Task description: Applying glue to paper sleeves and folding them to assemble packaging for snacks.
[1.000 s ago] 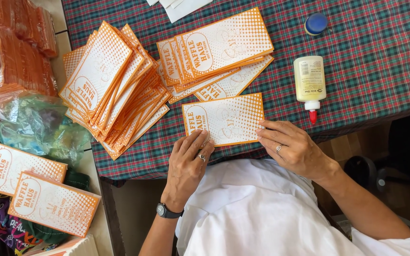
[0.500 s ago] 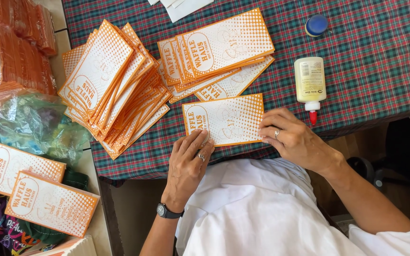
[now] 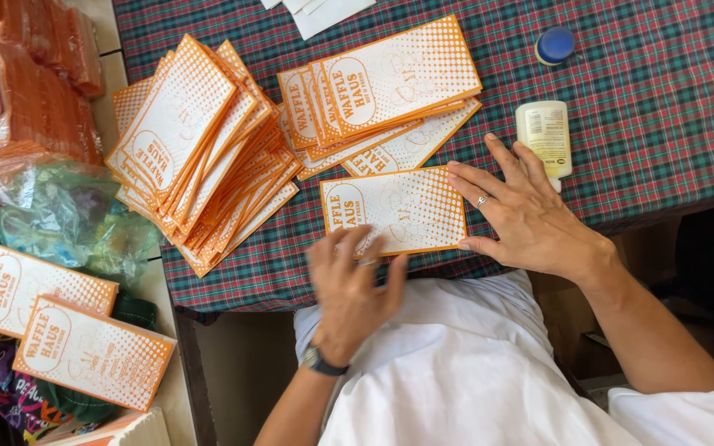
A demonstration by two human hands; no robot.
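An orange-and-white printed paper sleeve [image 3: 398, 208] lies flat near the table's front edge. My right hand [image 3: 526, 216] rests with spread fingers on the sleeve's right end, a ring on one finger. Blurred, fingers apart, my left hand [image 3: 353, 285] hovers at the sleeve's lower left corner; a dark watch sits on that wrist. It holds nothing. A glue bottle [image 3: 545, 136] lies just beyond my right fingertips, its tip hidden behind them.
Two fanned piles of the same sleeves sit on the plaid tablecloth [image 3: 663, 91]: a big pile [image 3: 200, 149] at left, a smaller pile [image 3: 382, 91] behind the single sleeve. A blue cap [image 3: 555, 44] lies far right. More sleeves [image 3: 68, 330] and plastic bags [image 3: 68, 215] lie off the table's left edge.
My left hand has pulled back off the sleeve toward my body and moved right. My right hand has shifted up along the sleeve's right end, fingers spread wider.
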